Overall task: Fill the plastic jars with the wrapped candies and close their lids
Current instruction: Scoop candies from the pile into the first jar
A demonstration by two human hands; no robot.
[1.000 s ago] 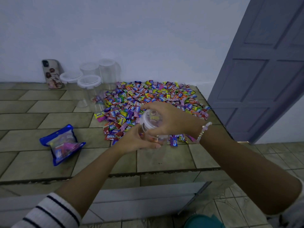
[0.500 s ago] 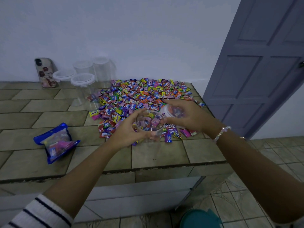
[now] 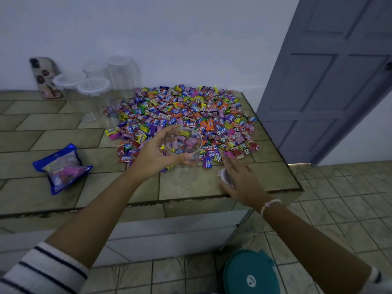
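Left hand (image 3: pixel 154 155): fingers (image 3: pixel 169 132) curled wide around the clear plastic jar (image 3: pixel 183 145), thumb on the near side, gripping just below the rim. The jar is open-topped and held just above the table (image 3: pixel 53 124) at the near edge of the candy pile (image 3: pixel 186 111). Its wall is thin, round and see-through.

Right hand (image 3: pixel 239 179): fingers nearly straight, pointing at the pile. The lid (image 3: pixel 225 177) is under the palm with the thumb at its near edge. Can't tell if it's pinched or just covered. The lid is close to the table's front edge.

The candies are small glossy wrapped pieces in mixed colours, spread flat over the right rear of the table and reaching its right edge.

The table top is matte olive rectangular tiles with a chipped front lip. There's bare tile between the pile and the front edge, and more to the left.

Four more clear jars (image 3: pixel 93 88) with lids stand back left near the wall, just left of the pile. A phone (image 3: pixel 44 77) leans on the wall beside them. A blue candy bag (image 3: pixel 61 166) lies front left, well apart from the hands.
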